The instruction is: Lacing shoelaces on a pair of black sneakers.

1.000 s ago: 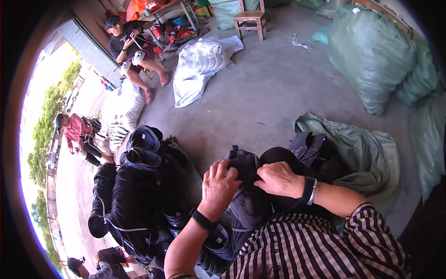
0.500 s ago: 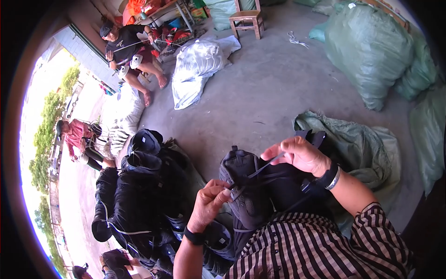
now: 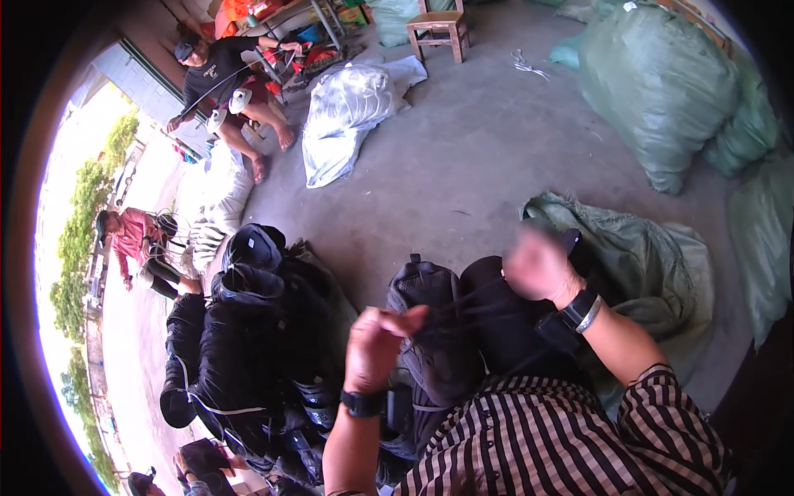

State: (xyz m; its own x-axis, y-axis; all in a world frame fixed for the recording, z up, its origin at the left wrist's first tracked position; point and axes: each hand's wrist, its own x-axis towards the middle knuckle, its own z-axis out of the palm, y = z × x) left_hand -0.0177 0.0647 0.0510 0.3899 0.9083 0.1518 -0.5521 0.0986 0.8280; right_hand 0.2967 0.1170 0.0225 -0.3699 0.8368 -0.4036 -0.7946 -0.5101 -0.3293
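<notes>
A dark grey shoe upper point(image 3: 426, 289) lies across my lap, its heel loop pointing away from me. My left hand point(image 3: 376, 343) is at its left side, fingers pinched together and smeared by motion over the lacing. Dark shoelaces point(image 3: 488, 312) run blurred from the upper toward the right. My right hand point(image 3: 542, 266) is raised farther right, closed on a lace end, its fingers also blurred. Dark cloth point(image 3: 488, 285) or trousers cover my legs beside the upper.
A heap of black shoe uppers point(image 3: 248, 331) tied with white cord stands on my left. A green sack point(image 3: 653, 256) lies to my right, with bulging sacks point(image 3: 662, 91) beyond. Two people point(image 3: 219, 78) sit farther off on the left, near a white sack point(image 3: 347, 107) and wooden chair point(image 3: 438, 33).
My left hand has lifted slightly and blurs over the lacing. My right hand has moved slightly up, its fingers folding inward. The far person's arms have spread wider along a strand.
</notes>
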